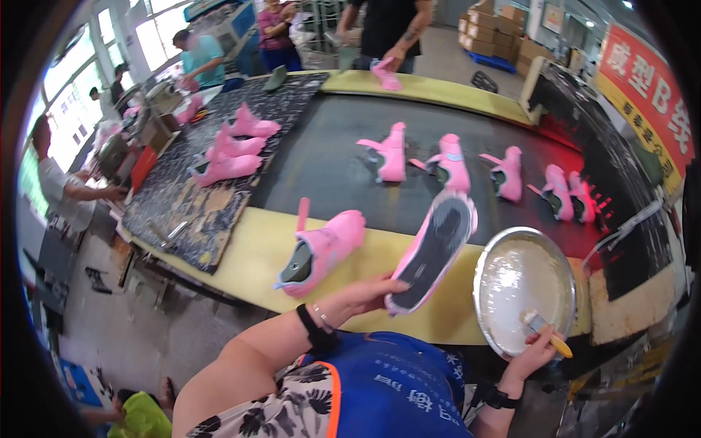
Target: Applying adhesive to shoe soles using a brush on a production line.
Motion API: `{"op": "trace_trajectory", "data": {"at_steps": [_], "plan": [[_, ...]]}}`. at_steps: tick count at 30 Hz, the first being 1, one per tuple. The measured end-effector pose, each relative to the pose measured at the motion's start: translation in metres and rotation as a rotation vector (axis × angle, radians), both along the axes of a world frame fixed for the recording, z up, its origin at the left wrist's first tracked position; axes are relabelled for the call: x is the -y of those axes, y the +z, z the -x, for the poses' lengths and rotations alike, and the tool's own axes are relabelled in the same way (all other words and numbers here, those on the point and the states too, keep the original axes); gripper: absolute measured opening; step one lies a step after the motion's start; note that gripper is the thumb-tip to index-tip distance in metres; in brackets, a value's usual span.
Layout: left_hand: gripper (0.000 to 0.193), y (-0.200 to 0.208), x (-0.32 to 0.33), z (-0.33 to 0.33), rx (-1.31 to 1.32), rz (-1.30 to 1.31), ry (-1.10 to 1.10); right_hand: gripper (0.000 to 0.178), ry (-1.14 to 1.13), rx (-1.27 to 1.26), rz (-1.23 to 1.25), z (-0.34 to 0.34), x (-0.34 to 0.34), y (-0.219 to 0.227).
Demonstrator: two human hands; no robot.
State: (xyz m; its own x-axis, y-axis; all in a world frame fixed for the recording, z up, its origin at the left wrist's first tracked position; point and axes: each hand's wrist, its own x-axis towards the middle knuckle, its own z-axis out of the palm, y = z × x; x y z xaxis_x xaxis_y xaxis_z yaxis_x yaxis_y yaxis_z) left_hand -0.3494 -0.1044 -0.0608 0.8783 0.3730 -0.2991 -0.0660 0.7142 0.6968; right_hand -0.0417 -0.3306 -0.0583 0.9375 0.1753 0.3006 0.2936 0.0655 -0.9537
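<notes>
My left hand (371,293) grips the end of a pink shoe upper (440,244), tilted so its dark underside with a pale edge faces up at me. My right hand (537,355) is closed around the yellow handle of a paint brush (539,322). The brush's bristles are over the right part of a round metal pan (479,285) that holds a shiny whitish liquid. Left of the held upper, another pink shoe upper (330,247) rests on the yellow table edge (252,252), a strap sticking up from it.
Several pink uppers (450,166) are spread over the dark conveyor belt (321,168), some under red light at the right. More pink uppers (228,160) sit on a speckled board (193,212) at left. Across the belt, a person (389,29) handles a pink piece; others work at far left.
</notes>
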Motion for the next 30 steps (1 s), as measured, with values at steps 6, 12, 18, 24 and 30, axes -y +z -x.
{"op": "trace_trajectory", "data": {"at_steps": [6, 12, 18, 24, 30], "plan": [[0.046, 0.015, -0.023, 0.008, -0.039, -0.059, 0.292, 0.019, -0.026, -0.058, -0.017, -0.005, -0.001, 0.0], [0.045, -0.023, -0.003, 0.007, -0.083, 0.367, 0.275, 0.022, -0.007, -0.052, -0.019, -0.002, -0.003, 0.002], [0.043, -0.038, 0.005, 0.01, -0.046, 0.244, 0.267, 0.019, -0.028, -0.038, 0.044, 0.0, -0.003, 0.003], [0.048, 0.025, -0.031, 0.034, 0.287, -0.096, 0.374, 0.015, -0.068, -0.131, -0.01, 0.001, -0.005, 0.004], [0.06, 0.122, -0.085, 0.048, 0.535, -0.259, 0.702, 0.013, -0.057, -0.072, 0.042, 0.0, -0.003, 0.002]]}}
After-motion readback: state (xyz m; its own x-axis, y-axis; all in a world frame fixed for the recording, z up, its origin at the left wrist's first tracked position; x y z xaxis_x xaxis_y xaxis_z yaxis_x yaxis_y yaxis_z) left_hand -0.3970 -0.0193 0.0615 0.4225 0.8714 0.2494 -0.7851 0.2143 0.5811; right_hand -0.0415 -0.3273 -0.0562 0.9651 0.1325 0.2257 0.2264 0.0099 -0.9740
